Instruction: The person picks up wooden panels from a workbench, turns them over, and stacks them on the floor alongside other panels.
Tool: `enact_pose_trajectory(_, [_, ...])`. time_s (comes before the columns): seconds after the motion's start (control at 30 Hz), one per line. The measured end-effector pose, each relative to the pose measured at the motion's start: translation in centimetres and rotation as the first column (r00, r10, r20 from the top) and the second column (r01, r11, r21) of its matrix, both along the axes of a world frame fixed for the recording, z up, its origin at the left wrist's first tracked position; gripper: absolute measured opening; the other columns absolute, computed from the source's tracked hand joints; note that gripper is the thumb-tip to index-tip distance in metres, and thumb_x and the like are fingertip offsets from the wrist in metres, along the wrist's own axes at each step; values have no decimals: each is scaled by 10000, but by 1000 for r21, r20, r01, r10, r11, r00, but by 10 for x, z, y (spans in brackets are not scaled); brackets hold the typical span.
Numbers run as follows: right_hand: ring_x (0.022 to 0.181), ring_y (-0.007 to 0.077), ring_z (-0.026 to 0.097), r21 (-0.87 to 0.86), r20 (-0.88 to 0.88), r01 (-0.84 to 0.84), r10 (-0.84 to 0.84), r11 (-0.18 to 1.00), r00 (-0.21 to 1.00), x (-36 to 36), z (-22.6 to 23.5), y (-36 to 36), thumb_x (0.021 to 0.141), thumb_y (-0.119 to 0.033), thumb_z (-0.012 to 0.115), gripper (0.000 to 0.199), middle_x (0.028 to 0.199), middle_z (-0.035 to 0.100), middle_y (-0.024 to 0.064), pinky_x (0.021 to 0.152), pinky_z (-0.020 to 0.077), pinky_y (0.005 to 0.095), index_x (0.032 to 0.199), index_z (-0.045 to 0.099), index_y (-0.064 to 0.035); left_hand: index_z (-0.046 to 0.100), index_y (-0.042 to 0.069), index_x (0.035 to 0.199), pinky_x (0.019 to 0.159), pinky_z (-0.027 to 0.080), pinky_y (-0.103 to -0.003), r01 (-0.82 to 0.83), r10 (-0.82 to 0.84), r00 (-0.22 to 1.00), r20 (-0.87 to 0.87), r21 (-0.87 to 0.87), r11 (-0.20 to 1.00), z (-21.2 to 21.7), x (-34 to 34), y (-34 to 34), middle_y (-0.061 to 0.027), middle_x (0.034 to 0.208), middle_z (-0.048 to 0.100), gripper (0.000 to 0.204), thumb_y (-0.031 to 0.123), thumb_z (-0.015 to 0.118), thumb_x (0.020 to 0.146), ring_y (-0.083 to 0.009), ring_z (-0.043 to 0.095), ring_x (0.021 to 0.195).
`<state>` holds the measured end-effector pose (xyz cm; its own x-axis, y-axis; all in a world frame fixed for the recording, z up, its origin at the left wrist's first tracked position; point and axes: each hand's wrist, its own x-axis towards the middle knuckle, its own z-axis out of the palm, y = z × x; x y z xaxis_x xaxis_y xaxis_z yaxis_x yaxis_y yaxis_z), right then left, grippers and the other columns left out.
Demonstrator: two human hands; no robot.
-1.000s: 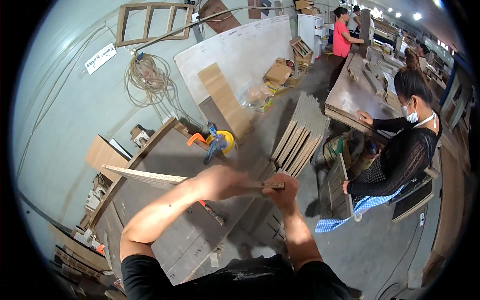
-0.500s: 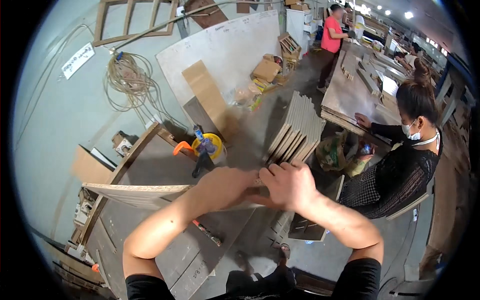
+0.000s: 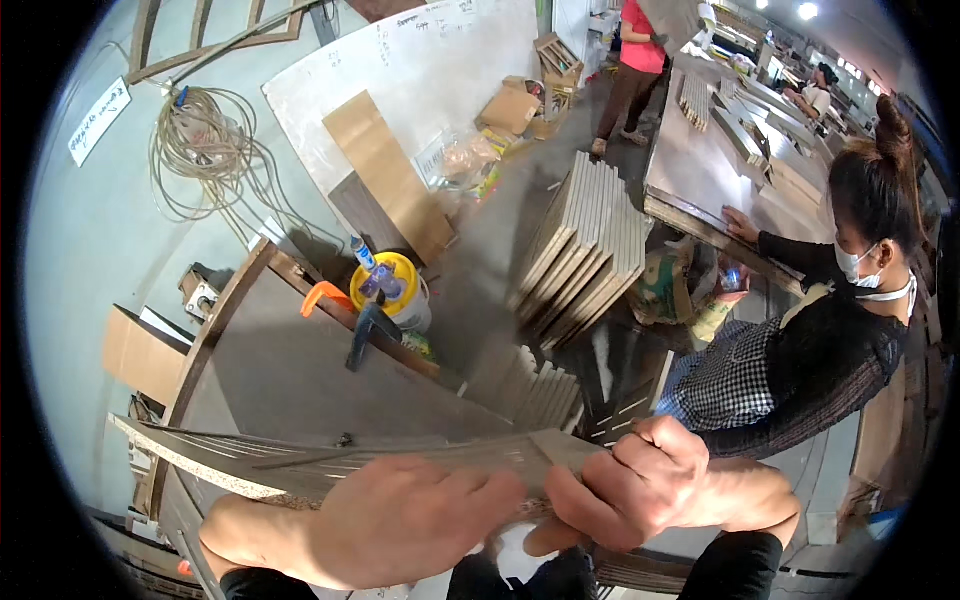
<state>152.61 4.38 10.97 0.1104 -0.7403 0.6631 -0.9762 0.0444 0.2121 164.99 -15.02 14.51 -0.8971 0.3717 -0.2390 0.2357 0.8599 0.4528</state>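
A long grey chipboard panel (image 3: 300, 465), with grooves along its face and a raw speckled edge, lies tilted across the near side of the workbench. Over its near edge my left hand (image 3: 420, 515) is closed, palm down, its fingertips slightly smeared by motion. My right hand (image 3: 630, 485) grips the panel's right end, fingers curled and thumb underneath. The two hands are a short distance apart. Beyond the panel, a dark-handled tool (image 3: 370, 335) and an orange tool handle (image 3: 325, 297) rest at the bench's wooden rail.
A yellow-rimmed bucket (image 3: 410, 290) with bottles stands behind the bench (image 3: 290, 375). Stacked panels (image 3: 590, 245) stand on the floor ahead. At right, a masked co-worker (image 3: 800, 350) leans beside another worktable (image 3: 690, 185). Coiled hose (image 3: 205, 145) hangs on the left wall.
Both hands have come down and nearer with the panel and are farther apart. The masked co-worker appears closer. A person in red at the back now holds up a panel.
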Motion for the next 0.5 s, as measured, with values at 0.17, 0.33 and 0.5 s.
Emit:
enact_pose_trajectory(0.17, [444,87,341,-18,-25,-45,44,999,999,0,-3,0,846,-551,593,438,506,367,-69,512,236,242,738,638,-129,513,108,930,489,489,-282,-7,-33,918,-396,-100,995,-6,10,1,6,710,553,196,194,620,790,-166,624,566])
enact_pose_trajectory(0.33, [502,106,441,130,-21,7,-4,991,1000,8,-6,17,905,-434,571,331,566,432,-69,533,332,237,806,633,-125,550,146,908,450,476,-285,-3,-21,914,-405,-59,998,-18,24,3,15,662,555,154,181,620,776,-160,605,514])
enact_pose_trajectory(0.5, [465,130,439,96,86,117,-125,988,988,-34,-49,42,883,-301,562,212,564,463,-36,507,345,309,748,608,-144,575,128,756,462,475,-359,-316,184,914,-362,-351,882,-13,64,-67,-49,579,561,193,273,700,740,-261,593,511])
